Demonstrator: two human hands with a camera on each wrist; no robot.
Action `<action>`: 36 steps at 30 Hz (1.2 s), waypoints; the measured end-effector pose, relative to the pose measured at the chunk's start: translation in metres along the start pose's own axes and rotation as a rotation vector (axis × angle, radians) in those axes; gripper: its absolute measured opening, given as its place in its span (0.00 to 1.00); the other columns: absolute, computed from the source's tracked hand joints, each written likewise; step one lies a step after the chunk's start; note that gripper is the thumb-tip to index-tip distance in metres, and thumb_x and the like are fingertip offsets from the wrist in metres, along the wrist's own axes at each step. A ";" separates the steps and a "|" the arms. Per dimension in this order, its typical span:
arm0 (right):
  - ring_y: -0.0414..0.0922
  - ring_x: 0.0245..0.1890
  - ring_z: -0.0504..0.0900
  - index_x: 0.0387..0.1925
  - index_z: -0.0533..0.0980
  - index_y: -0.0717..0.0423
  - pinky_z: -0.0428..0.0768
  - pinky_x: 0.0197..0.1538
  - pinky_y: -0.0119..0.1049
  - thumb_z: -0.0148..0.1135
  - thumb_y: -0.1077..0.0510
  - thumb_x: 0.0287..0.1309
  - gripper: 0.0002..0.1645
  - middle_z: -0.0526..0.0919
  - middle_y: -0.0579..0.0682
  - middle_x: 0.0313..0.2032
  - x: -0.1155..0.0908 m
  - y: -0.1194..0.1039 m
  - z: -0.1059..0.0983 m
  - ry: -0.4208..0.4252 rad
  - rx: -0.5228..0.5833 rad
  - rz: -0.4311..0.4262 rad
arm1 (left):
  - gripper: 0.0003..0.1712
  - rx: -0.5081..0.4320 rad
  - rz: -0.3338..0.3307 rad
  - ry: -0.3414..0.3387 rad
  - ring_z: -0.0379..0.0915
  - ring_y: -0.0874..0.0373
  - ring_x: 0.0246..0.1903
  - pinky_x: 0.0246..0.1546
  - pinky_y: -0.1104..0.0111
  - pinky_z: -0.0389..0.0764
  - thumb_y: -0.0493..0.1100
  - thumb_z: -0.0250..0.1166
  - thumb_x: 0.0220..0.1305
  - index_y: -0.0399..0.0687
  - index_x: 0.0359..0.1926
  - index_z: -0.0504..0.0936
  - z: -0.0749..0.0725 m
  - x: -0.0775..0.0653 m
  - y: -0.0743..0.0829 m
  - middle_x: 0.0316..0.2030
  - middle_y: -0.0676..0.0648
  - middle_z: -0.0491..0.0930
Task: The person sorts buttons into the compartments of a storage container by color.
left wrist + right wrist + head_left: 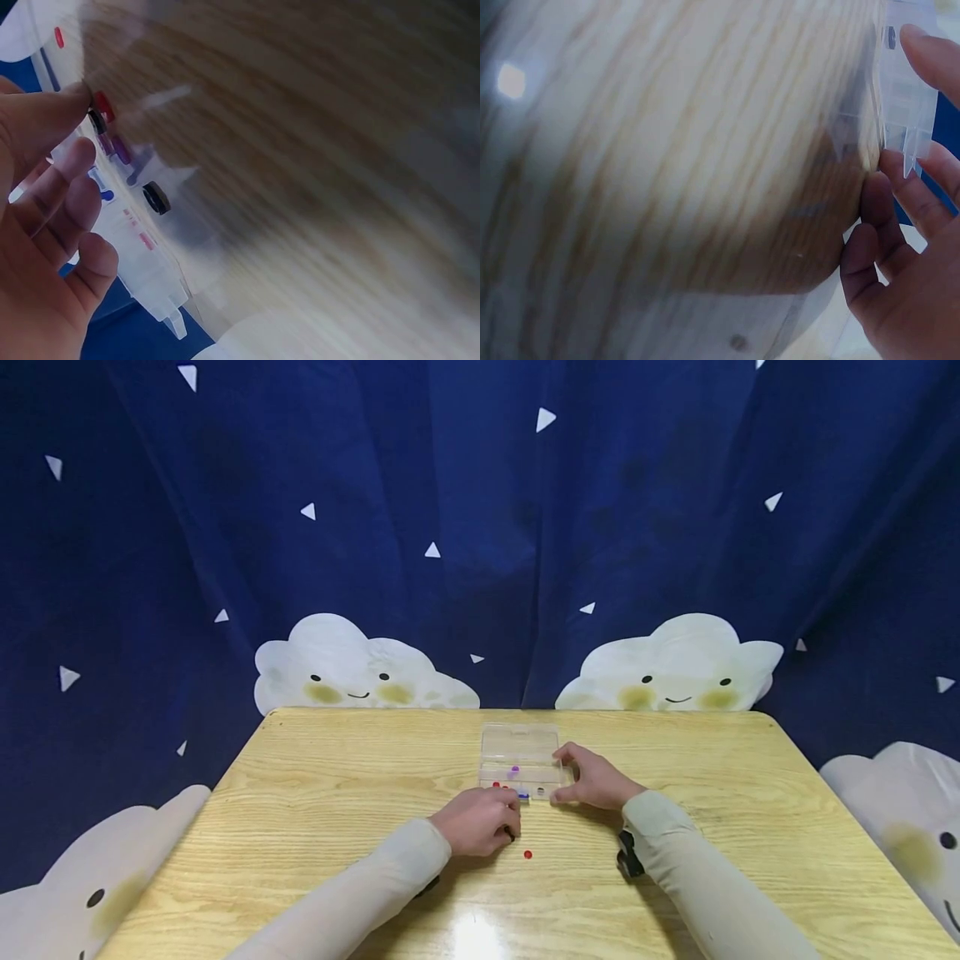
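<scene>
An opened clear plastic box [520, 743] lies on the table, its lid folded back. Thumb and fingers of my right hand [596, 781] grip its right side; in the right wrist view the thumb lies over the box [907, 97] and fingers curl under its edge. Just in front of the box, my left hand [480, 821] is bent low over the table. At its thumb and fingertips it pinches a small black piece [97, 121]. Close by are a red piece [105, 106], a purple piece [121, 150] and a black ring-like piece [156, 198].
A small red bead [528, 854] lies on the wooden table [360, 752] nearer me. Inside the box are a purple bead [514, 769], a blue piece [523, 796] and red beads [497, 785]. A dark blue curtain [480, 485] hangs behind the table's far edge.
</scene>
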State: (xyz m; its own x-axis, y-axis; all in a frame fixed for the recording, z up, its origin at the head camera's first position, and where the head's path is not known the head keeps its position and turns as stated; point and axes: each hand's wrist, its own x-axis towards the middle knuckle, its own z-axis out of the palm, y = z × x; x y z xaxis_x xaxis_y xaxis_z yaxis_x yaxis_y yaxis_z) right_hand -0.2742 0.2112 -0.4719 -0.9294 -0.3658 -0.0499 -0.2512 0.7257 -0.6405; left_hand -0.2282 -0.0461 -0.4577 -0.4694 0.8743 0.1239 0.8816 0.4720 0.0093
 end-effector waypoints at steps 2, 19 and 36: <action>0.50 0.46 0.76 0.56 0.71 0.57 0.75 0.53 0.45 0.79 0.51 0.44 0.39 0.78 0.58 0.50 0.000 -0.001 0.000 0.003 0.007 0.002 | 0.10 -0.014 -0.009 -0.007 0.77 0.70 0.37 0.40 0.79 0.78 0.39 0.68 0.59 0.63 0.32 0.89 0.000 0.001 0.000 0.38 0.59 0.80; 0.50 0.47 0.77 0.55 0.71 0.57 0.74 0.55 0.46 0.79 0.52 0.44 0.38 0.79 0.57 0.48 -0.002 -0.004 0.001 0.009 0.006 0.014 | 0.10 -0.010 -0.012 0.029 0.75 0.69 0.35 0.40 0.79 0.77 0.37 0.70 0.55 0.59 0.23 0.87 0.002 0.001 0.002 0.33 0.60 0.79; 0.49 0.46 0.76 0.56 0.71 0.56 0.75 0.53 0.46 0.79 0.51 0.44 0.38 0.79 0.58 0.49 -0.001 -0.001 0.001 0.015 -0.010 0.020 | 0.08 0.152 -0.103 0.040 0.72 0.66 0.38 0.34 0.74 0.64 0.45 0.71 0.55 0.67 0.23 0.86 0.002 0.000 0.012 0.35 0.64 0.79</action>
State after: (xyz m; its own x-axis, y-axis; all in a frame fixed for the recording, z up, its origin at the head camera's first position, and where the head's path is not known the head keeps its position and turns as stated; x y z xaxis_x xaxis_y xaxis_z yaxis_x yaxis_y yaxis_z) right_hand -0.2727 0.2101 -0.4718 -0.9381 -0.3426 -0.0509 -0.2353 0.7383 -0.6321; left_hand -0.2183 -0.0402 -0.4597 -0.5517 0.8166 0.1698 0.8097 0.5732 -0.1255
